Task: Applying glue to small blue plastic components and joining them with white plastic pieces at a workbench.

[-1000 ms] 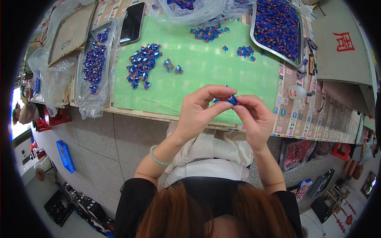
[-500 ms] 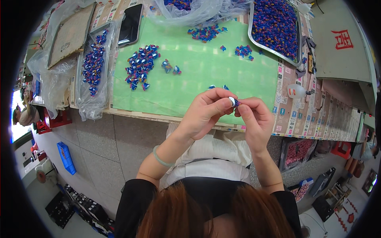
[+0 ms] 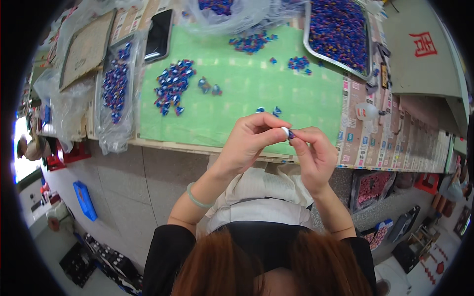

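A small white and blue plastic piece (image 3: 285, 130) is pinched by the thumb and forefinger of my left hand (image 3: 251, 140). My right hand (image 3: 316, 157) grips a small dark blue-purple part (image 3: 291, 134) against it; fingertips hide much of both. Both hands are closed above the front edge of the green mat (image 3: 237, 89). Just beyond my left fingers lie two loose blue and white pieces (image 3: 277, 111). Farther left sits a heap of blue, white and red pieces (image 3: 173, 84), with a couple of similar pieces (image 3: 204, 85) to its right.
A metal tray (image 3: 305, 35) full of tiny blue, red and orange parts stands far right. Small parts (image 3: 252, 43) lie scattered at the mat's back, near a clear plastic bag (image 3: 242, 19). Left are a phone (image 3: 158, 35) and a plastic-lined tray of pieces (image 3: 115, 89). A small white bottle (image 3: 366, 112) stands right.
Both hands have shifted slightly left in the picture, as has much of the table. The fingertip hold on the small pieces stays the same.
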Tool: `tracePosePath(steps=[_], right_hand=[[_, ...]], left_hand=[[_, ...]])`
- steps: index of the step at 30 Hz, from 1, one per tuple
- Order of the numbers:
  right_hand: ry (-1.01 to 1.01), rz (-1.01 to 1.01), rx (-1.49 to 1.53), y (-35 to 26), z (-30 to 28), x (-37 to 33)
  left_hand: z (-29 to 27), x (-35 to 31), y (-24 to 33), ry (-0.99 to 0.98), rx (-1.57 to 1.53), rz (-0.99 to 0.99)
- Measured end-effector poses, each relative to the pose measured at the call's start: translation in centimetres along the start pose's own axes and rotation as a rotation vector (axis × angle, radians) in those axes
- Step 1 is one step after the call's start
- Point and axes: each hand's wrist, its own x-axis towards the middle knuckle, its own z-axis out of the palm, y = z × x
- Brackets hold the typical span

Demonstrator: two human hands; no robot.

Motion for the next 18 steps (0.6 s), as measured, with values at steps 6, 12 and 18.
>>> tracePosePath(steps=[6, 12, 18], right_hand=[[0.102, -0.063, -0.147, 1.0, -0.1, 0.3], [1.026, -0.053, -0.241, 7.1, -7.3, 1.1], [0.570, 0.364, 0.004, 12.1, -13.2, 1.4]], left_hand=[[-1.4, 0.3, -0.8, 0.029, -0.144, -0.118], [-3.4, 0.2, -0.3, 0.131, -0.370, -0.098], [-3.1, 0.2, 0.2, 0.161, -0.380, -0.039]])
